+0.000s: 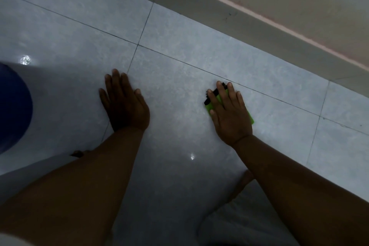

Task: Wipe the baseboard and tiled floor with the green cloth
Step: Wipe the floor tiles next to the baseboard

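Two hands lie flat on the tiled floor (189, 50). Right hand (229, 114), at centre right of the frame, presses palm-down on the green cloth (209, 107), fingers spread wide over it; a black edge of the cloth shows beside the fingertips. Left hand (124, 104), at centre, rests open with nothing in it. Baseboard (249, 24) runs diagonally across the upper right, well apart from the cloth.

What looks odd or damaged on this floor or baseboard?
Nothing is spilled or broken. The baseboard carries a few small dark scuff marks, and the floor shows only dark grout lines and light glints. The right hand presses the cloth flat; the left hand rests bare.
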Demonstrator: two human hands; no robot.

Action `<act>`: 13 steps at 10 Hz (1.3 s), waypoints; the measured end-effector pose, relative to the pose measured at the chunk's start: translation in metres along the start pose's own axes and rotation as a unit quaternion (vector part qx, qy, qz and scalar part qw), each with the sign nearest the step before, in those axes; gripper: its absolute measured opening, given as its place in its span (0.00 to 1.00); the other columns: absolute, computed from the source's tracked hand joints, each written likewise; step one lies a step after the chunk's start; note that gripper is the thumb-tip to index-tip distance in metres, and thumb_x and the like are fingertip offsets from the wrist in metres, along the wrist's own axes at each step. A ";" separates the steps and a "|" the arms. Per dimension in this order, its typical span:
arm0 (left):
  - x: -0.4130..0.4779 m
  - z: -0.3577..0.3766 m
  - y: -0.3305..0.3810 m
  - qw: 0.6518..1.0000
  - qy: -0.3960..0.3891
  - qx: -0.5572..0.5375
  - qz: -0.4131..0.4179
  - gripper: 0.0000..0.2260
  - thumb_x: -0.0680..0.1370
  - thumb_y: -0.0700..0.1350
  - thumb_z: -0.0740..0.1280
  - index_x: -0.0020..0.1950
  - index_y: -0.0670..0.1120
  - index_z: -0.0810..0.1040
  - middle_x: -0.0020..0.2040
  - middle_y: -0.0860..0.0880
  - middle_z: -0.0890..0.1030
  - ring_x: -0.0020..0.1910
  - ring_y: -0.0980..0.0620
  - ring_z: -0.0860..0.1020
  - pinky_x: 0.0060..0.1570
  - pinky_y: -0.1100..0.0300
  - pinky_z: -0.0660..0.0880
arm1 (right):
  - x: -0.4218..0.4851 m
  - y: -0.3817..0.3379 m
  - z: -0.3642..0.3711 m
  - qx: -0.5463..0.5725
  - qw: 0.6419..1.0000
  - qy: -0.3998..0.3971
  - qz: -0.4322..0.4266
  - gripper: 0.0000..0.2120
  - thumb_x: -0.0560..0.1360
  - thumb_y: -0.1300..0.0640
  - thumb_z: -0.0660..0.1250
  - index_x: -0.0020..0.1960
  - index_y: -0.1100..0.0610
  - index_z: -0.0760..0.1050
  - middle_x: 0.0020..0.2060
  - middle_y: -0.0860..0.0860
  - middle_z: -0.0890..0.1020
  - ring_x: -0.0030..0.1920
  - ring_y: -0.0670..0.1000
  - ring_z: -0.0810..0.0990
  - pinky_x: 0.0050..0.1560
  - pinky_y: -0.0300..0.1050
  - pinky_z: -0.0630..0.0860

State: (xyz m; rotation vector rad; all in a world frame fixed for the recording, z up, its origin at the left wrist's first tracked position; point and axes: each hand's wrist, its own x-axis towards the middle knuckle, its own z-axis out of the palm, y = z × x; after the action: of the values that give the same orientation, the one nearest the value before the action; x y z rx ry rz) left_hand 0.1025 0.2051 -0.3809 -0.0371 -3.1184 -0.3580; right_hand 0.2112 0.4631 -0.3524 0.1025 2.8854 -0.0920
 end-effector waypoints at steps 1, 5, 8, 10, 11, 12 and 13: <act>0.000 0.000 0.000 1.000 0.003 -0.001 0.001 0.24 0.83 0.47 0.55 0.78 0.41 0.60 0.80 0.41 0.59 0.80 0.41 0.55 0.77 0.40 0.51 | 0.001 -0.001 0.000 0.008 1.000 0.008 0.002 0.26 0.81 0.50 0.54 0.78 0.51 0.55 0.78 0.54 0.54 0.78 0.59 0.49 0.76 0.59 0.53; 0.000 0.001 -0.001 1.000 0.004 -0.001 0.002 0.24 0.83 0.48 0.54 0.79 0.41 0.60 0.80 0.41 0.59 0.80 0.41 0.56 0.77 0.39 0.52 | 0.001 -0.001 0.002 -0.001 1.000 0.003 0.022 0.27 0.81 0.45 0.52 0.79 0.50 0.52 0.79 0.53 0.52 0.78 0.57 0.47 0.76 0.61 0.49; 0.000 0.002 0.000 1.000 -0.002 -0.005 -0.002 0.25 0.83 0.48 0.54 0.79 0.41 0.60 0.80 0.41 0.59 0.80 0.41 0.55 0.78 0.40 0.51 | 0.002 -0.007 0.005 0.009 0.996 0.018 0.088 0.28 0.82 0.45 0.49 0.79 0.51 0.48 0.79 0.52 0.49 0.79 0.56 0.44 0.76 0.62 0.46; 0.001 0.001 -0.001 1.000 -0.012 -0.006 -0.001 0.25 0.83 0.48 0.54 0.79 0.42 0.59 0.80 0.41 0.58 0.80 0.41 0.54 0.78 0.40 0.50 | 0.008 -0.021 0.008 0.031 0.978 0.043 0.201 0.28 0.82 0.46 0.46 0.79 0.52 0.46 0.79 0.53 0.48 0.79 0.56 0.45 0.76 0.61 0.46; 0.001 0.001 0.000 1.000 -0.011 -0.005 -0.004 0.25 0.83 0.48 0.54 0.79 0.41 0.58 0.80 0.41 0.58 0.80 0.41 0.54 0.78 0.40 0.50 | 0.010 -0.024 0.010 0.038 0.971 0.052 0.230 0.28 0.82 0.46 0.46 0.79 0.52 0.46 0.79 0.53 0.48 0.79 0.56 0.45 0.76 0.62 0.47; 0.001 0.003 -0.001 1.000 -0.008 -0.001 -0.004 0.25 0.83 0.48 0.54 0.79 0.41 0.58 0.80 0.41 0.58 0.80 0.41 0.54 0.78 0.40 0.50 | 0.013 -0.028 0.011 0.045 0.963 0.059 0.259 0.28 0.82 0.46 0.46 0.79 0.53 0.46 0.79 0.53 0.49 0.79 0.57 0.46 0.76 0.62 0.47; 0.000 0.003 -0.001 1.000 -0.009 0.003 -0.003 0.25 0.83 0.48 0.53 0.79 0.42 0.59 0.80 0.41 0.58 0.80 0.41 0.54 0.78 0.40 0.50 | 0.022 -0.035 0.010 0.063 0.941 0.062 0.325 0.28 0.82 0.46 0.44 0.79 0.53 0.44 0.79 0.53 0.47 0.78 0.57 0.45 0.75 0.64 0.46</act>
State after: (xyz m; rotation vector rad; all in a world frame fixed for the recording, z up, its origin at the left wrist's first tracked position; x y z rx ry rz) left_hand 0.1019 0.2045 -0.3844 -0.0311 -3.1378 -0.3518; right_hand 0.1893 0.4289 -0.3654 1.1024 2.7971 -0.1480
